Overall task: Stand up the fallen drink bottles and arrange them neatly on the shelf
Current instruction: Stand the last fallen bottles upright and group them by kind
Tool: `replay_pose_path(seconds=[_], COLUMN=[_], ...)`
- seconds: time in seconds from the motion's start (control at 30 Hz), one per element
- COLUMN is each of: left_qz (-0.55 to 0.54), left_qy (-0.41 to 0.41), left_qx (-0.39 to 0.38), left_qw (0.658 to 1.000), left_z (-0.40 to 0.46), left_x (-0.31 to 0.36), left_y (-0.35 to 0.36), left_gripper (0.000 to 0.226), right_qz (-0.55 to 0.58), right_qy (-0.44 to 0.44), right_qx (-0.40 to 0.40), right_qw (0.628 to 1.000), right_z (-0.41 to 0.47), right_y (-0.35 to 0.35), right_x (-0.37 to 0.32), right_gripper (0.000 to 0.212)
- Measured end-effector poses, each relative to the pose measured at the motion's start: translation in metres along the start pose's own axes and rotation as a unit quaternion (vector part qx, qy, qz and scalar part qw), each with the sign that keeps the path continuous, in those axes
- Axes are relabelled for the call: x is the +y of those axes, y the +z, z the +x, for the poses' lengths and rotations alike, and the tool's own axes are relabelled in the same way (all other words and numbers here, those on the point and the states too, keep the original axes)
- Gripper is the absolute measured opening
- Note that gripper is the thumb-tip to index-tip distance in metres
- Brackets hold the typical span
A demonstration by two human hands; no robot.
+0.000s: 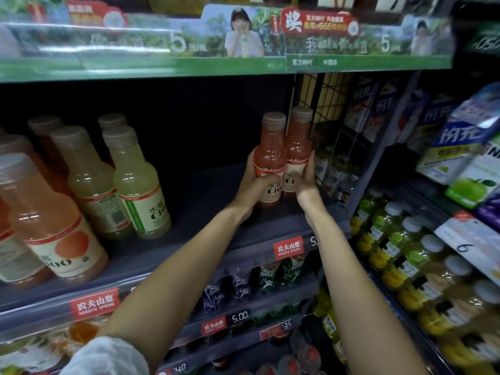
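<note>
Two orange-pink drink bottles stand upright side by side at the right end of the dark shelf (194,201). My left hand (250,190) grips the nearer bottle (270,155) around its white label. My right hand (307,182) holds the farther bottle (297,147) from the right side, fingers wrapped on its lower body. At the shelf's left end stand pale yellow bottles (135,180) and a large pink-orange bottle (51,223), all upright.
A black wire grid (322,98) walls off the shelf's right end, right behind the held bottles. Beyond it are tea bottles and, on the adjoining rack, green-capped bottles (387,239). Price strips with red tags (288,249) run along the shelf's front edge.
</note>
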State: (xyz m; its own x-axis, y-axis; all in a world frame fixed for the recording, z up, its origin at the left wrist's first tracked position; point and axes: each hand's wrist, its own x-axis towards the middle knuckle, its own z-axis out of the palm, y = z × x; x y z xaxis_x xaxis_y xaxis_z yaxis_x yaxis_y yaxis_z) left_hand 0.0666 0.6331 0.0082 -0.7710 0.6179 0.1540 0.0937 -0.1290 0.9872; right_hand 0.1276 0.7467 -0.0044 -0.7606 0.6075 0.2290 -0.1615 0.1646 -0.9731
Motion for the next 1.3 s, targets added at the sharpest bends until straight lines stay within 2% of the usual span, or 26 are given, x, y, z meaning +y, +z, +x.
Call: replay_pose_path(seconds=[0.1, 0.2, 0.3, 0.37, 0.43, 0.5, 0.53, 0.7, 0.83, 0.93, 1.03, 1.13, 1.3], left_qz=[0.036, 0.095, 0.170, 0.272, 0.357, 0.399, 0.401, 0.365, 0.370, 0.374, 0.352, 0.342, 0.382], left_qy=[-0.015, -0.005, 0.106, 0.213, 0.284, 0.298, 0.283, 0.198, 0.170, 0.157, 0.130, 0.115, 0.126], left_qx=[0.006, 0.041, 0.096, 0.140, 0.215, 0.305, 0.338, 0.336, 0.334, 0.356, 0.383, 0.399, 0.410], left_qw=[0.999, 0.995, 0.975, 0.928, 0.863, 0.812, 0.803, 0.845, 0.850, 0.842, 0.844, 0.843, 0.818], left_z=[-0.005, -0.027, -0.069, -0.100, -0.126, -0.143, -0.149, -0.162, -0.165, -0.159, -0.147, -0.141, -0.139], left_x=[0.011, 0.020, 0.027, 0.030, 0.031, 0.027, 0.026, 0.015, 0.009, 0.011, 0.011, 0.007, 0.001], left_y=[0.003, -0.005, -0.031, -0.059, -0.089, -0.113, -0.124, -0.145, -0.150, -0.150, -0.147, -0.144, -0.129], left_gripper=[0.083, 0.080, 0.061, 0.049, 0.040, 0.039, 0.042, 0.062, 0.073, 0.081, 0.089, 0.090, 0.085], right_qz=[-0.024, -0.098, -0.171, -0.172, -0.150, -0.126, -0.117, -0.092, -0.047, -0.034, -0.039, -0.053, -0.062], right_qy=[-0.020, -0.074, -0.130, -0.177, -0.195, -0.204, -0.205, -0.192, -0.132, -0.122, -0.153, -0.176, -0.178], right_qx=[0.014, 0.073, 0.102, 0.047, -0.029, -0.084, -0.110, -0.195, -0.232, -0.223, -0.210, -0.182, -0.160], right_qw=[0.999, 0.990, 0.971, 0.968, 0.969, 0.967, 0.966, 0.957, 0.962, 0.966, 0.965, 0.966, 0.969], right_z=[-0.019, -0.041, -0.069, -0.086, -0.095, -0.098, -0.099, -0.094, -0.092, -0.091, -0.092, -0.089, -0.079], right_y=[-0.003, 0.001, 0.016, 0.038, 0.065, 0.092, 0.108, 0.170, 0.197, 0.201, 0.192, 0.175, 0.156], right_x=[-0.009, -0.013, -0.012, -0.014, -0.016, -0.020, -0.022, -0.029, -0.033, -0.028, -0.020, -0.016, -0.011], right_gripper=[0.050, 0.040, 0.035, 0.031, 0.032, 0.036, 0.041, 0.072, 0.088, 0.087, 0.085, 0.086, 0.086])
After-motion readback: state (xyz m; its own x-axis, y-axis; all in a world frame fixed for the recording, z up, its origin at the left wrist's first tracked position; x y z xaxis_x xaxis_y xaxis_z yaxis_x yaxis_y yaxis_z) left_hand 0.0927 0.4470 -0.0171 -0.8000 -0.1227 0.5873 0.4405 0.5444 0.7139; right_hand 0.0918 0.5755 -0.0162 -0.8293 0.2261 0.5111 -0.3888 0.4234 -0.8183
